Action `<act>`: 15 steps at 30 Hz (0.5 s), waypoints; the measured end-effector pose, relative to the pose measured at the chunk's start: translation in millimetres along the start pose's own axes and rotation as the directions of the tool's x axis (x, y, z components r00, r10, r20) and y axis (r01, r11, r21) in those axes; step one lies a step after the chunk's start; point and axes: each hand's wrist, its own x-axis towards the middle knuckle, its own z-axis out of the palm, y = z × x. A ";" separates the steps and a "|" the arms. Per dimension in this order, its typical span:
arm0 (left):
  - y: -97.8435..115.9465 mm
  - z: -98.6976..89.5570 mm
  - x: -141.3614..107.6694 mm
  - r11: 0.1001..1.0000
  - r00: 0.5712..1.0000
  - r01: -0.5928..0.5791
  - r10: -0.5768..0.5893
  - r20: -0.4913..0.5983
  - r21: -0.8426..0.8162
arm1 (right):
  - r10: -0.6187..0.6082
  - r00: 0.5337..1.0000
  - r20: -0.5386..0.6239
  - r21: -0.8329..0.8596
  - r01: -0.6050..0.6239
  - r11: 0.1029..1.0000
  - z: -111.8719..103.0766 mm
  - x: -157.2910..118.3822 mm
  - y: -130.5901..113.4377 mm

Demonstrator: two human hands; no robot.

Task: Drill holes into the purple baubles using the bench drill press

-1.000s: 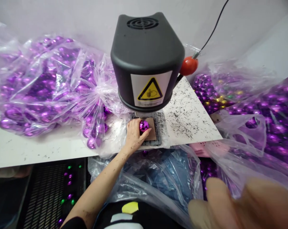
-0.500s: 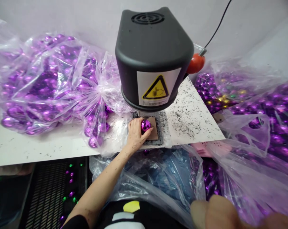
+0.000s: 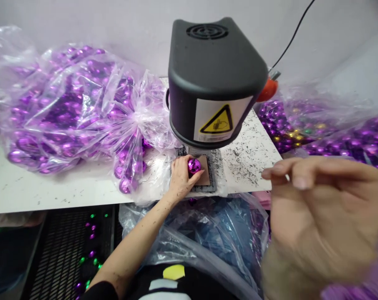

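My left hand [image 3: 181,175] grips a shiny purple ball [image 3: 194,166] between thumb and fingers. The ball rests over a brown pad [image 3: 204,177] under the head of a black machine [image 3: 217,62], which bears a yellow warning label. Dark marks dot the ball. My right hand [image 3: 323,208] is raised at the right, close to the camera and blurred, fingers bent towards the thumb; whether anything is between the fingertips cannot be made out. A red knob [image 3: 267,91] sticks out on the machine's right side.
A clear bag of purple balls [image 3: 64,112] lies on the white table [image 3: 51,187] at the left. More bagged purple balls [image 3: 358,141] are at the right. Dark flakes litter the table beside the machine. Below the left edge stands a black mesh crate [image 3: 60,250].
My right hand has risen from the lower right corner into fuller view. The view has shifted, so the machine appears further right. My left hand still holds the ball on the pad.
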 end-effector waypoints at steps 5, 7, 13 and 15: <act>0.7 0.4 -0.5 1.000 1.000 -0.001 0.001 -0.001 0.006 | 0.052 0.993 -0.107 0.139 -0.037 0.990 23.8 61.4 41.1; 1.3 0.5 -0.2 1.000 1.000 -0.009 0.009 0.002 0.008 | -0.013 0.990 -0.142 0.087 0.025 0.996 25.6 81.5 51.4; 6.1 -0.7 0.7 1.000 1.000 0.000 0.000 -0.009 0.005 | -0.117 0.969 0.219 -0.104 0.143 0.984 47.0 114.0 60.8; 7.7 -1.8 0.6 1.000 1.000 0.026 -0.026 -0.004 -0.003 | -0.155 0.965 0.210 -0.109 0.180 0.978 54.5 113.3 56.8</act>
